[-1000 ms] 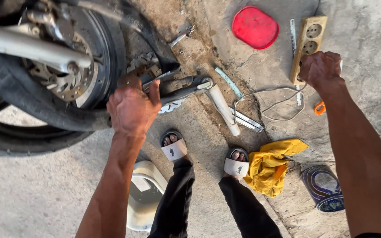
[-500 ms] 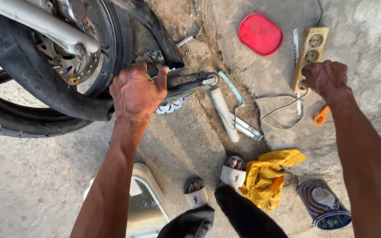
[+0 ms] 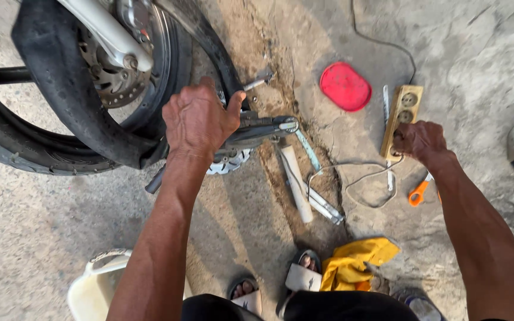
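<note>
1. The left hand (image 3: 200, 122) is closed in a firm grip around the handle of a dark metal tool (image 3: 257, 128), fingers curled over it with the thumb spread toward the tool's head. The tool lies against the lower edge of the motorcycle wheel.
2. The motorcycle wheel (image 3: 120, 77) fills the upper left, with its brake disc visible and a loose black tyre (image 3: 78, 128) sagging around the rim.
3. The right hand (image 3: 420, 142) rests on the lower end of a wooden power strip (image 3: 401, 119) on the concrete ground, fingers bent inward over it; whether it actually grips the strip or a plug cannot be told.
4. A thin grey cable (image 3: 352, 184) loops on the ground between the two hands.
5. A white tube (image 3: 295, 181) lies just below the tool, next to a light blue strip.
6. A red oval lid (image 3: 345, 86) sits just beside the power strip, on its left.
7. An orange-handled tool (image 3: 417, 193) lies just below the right wrist.
8. A yellow cloth (image 3: 352, 264) is crumpled by the person's sandalled feet, and a pale bucket (image 3: 90, 291) stands at the lower left.
</note>
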